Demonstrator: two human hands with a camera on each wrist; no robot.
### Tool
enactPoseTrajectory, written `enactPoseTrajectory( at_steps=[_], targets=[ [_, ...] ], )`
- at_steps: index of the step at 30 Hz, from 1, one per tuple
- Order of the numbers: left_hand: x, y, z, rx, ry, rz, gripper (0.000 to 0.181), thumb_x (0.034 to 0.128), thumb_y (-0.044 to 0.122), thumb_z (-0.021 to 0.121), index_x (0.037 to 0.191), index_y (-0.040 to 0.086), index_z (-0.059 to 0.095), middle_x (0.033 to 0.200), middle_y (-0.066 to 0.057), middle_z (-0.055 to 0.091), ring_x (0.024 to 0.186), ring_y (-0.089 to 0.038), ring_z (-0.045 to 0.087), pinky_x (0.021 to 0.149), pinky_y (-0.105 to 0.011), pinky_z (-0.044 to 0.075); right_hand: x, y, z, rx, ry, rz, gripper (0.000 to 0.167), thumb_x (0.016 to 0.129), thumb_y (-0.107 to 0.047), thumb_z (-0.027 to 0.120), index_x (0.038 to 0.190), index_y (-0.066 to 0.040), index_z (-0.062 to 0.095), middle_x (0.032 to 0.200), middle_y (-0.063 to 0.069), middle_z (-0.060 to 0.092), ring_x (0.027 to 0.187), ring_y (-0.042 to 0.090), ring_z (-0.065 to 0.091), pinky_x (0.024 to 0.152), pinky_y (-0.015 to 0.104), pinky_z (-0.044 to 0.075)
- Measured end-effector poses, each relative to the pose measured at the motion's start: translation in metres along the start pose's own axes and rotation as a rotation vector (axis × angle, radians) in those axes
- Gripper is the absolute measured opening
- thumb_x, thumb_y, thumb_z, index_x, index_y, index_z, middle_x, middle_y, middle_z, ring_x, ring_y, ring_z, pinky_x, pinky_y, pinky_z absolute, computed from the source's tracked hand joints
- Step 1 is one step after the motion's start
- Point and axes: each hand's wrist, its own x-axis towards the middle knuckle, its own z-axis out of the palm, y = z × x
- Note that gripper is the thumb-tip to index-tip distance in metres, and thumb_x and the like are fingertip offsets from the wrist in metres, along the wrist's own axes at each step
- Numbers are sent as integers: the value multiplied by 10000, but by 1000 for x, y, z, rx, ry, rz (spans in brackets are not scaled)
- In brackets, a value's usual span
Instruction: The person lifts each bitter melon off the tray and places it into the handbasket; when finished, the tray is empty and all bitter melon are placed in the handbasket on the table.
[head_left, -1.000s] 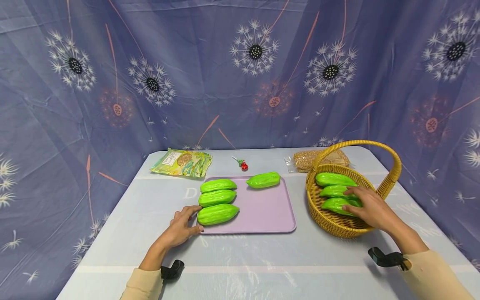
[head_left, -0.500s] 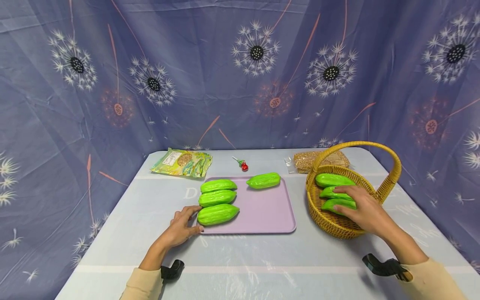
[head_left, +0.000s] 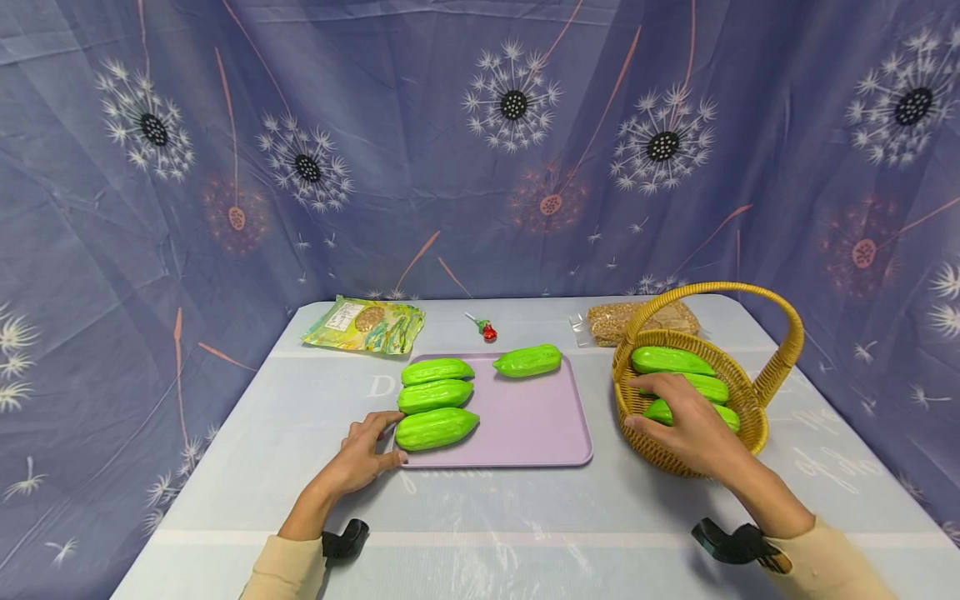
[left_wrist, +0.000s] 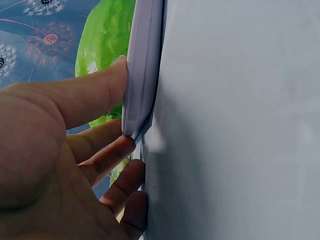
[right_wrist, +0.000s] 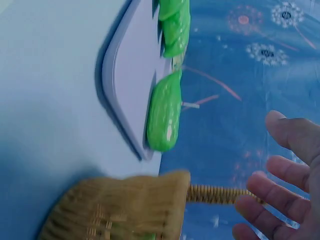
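Observation:
A lilac tray [head_left: 532,425] bears three green vegetables at its left side, the nearest one [head_left: 437,429] beside my left hand [head_left: 358,460], and one more [head_left: 527,361] at its back right. In the left wrist view my left hand [left_wrist: 65,135] touches the tray's rim [left_wrist: 142,65] at the corner with thumb and fingers. My right hand [head_left: 693,425] is over the left part of a wicker basket [head_left: 652,446] that holds three green vegetables [head_left: 671,360]. The right wrist view shows the right hand [right_wrist: 285,185] with fingers apart and nothing held, above the basket [right_wrist: 120,200].
A green and yellow packet [head_left: 365,326] lies at the back left of the table. A small red and green item [head_left: 486,329] on a white stick lies behind the tray. Behind the basket, whose handle [head_left: 787,354] stands up, is a clear bag of grains [head_left: 611,321].
My right hand has moved left across the basket and off the vegetables' right parts, which now show. My left hand, the tray and its vegetables stay where they were.

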Motion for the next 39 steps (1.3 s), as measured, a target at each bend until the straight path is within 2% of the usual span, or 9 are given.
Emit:
enactPoseTrajectory(
  at_steps=[8, 13, 23, 29, 39],
  targets=[
    [0, -1, 1, -10, 2, -8, 629, 813, 224, 725, 1373, 131, 454, 1382, -104, 446, 1130, -264, 388, 869, -434, 247, 15, -14, 20, 14, 14, -52, 499, 775, -223, 769, 1217, -82, 586, 1162, 82, 604, 1079, 247, 517, 873, 467, 421],
    [1, -3, 2, -4, 4, -4, 624, 814, 224, 723, 1371, 132, 456, 1381, -100, 448, 1125, -261, 390, 870, -432, 246, 25, -23, 34, 16, 11, -58, 526, 764, -245, 778, 1222, -75, 583, 1157, 96, 606, 1059, 242, 515, 862, 450, 412],
    [1, -1, 1, -8, 5, 2, 622, 812, 219, 724, 1368, 132, 458, 1379, -99, 449, 1128, -264, 392, 873, -437, 245, 45, -32, 60, 20, -18, -28, 552, 770, -269, 767, 1241, -61, 569, 1185, 124, 591, 1048, 275, 513, 863, 440, 413],
    [1, -1, 2, -11, 4, 1, 622, 814, 216, 722, 1370, 136, 456, 1380, -98, 447, 1129, -264, 388, 875, -439, 243, 56, -34, 72, 37, -7, -24, 574, 764, -264, 770, 1245, -31, 561, 1226, 157, 579, 1083, 312, 505, 899, 463, 410],
    [1, -2, 1, -14, 0, 11, 618, 820, 201, 716, 1373, 123, 450, 1381, -115, 443, 1131, -276, 382, 872, -446, 234, 70, -31, 89, 48, -47, 44, 586, 782, -293, 751, 1272, -47, 543, 1258, 166, 556, 1123, 335, 484, 917, 491, 416]
  ],
)
